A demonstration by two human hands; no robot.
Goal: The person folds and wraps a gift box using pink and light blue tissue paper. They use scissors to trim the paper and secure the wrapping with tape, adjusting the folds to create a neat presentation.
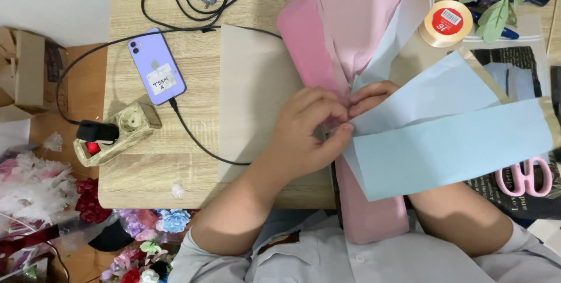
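**Both hands pinched on the paper bundle, mid-counter**

So both hands met right in the middle of the wooden counter (175,160). The left hand (307,131) was curled closed, fingers pinching the gathered waist of the pink wrapping paper (345,20), and the right hand (369,97) was tucked in just behind it, fingertips clamped on the same spot. Most of the right hand was hidden by the light blue paper sheets (450,143), which fanned out to the right from that pinch point. The pink paper flared up toward the top edge and its tail hung down over the counter's front edge toward the person's grey shirt.

Off to the left lay a purple phone (156,67) on a black cable, near a power strip (117,132). A tape roll (447,23) sat upper right, and pink scissors (524,176) lay at the far right.
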